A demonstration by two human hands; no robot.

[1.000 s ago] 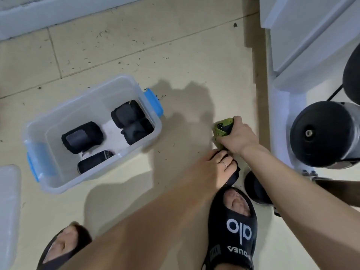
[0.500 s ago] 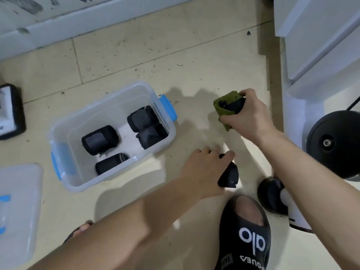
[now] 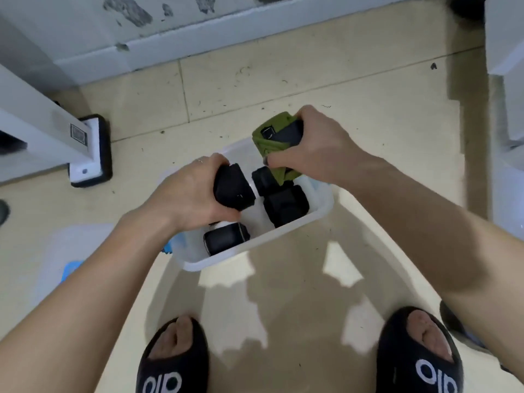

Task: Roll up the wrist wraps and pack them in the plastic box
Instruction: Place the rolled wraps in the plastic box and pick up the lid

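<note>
Several black rolled wraps (image 3: 285,207) already lie in the clear plastic box (image 3: 255,248). Above it, the left hand (image 3: 184,194) grips a black roll (image 3: 234,191) and the right hand (image 3: 320,148) grips a green one (image 3: 269,137), fingers curled around each. Both seem left to drop in.

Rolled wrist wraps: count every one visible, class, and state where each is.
5. Black roll in the left hand; green roll in the right hand; three black rolls in the plastic box. Hands may hide more.
</note>
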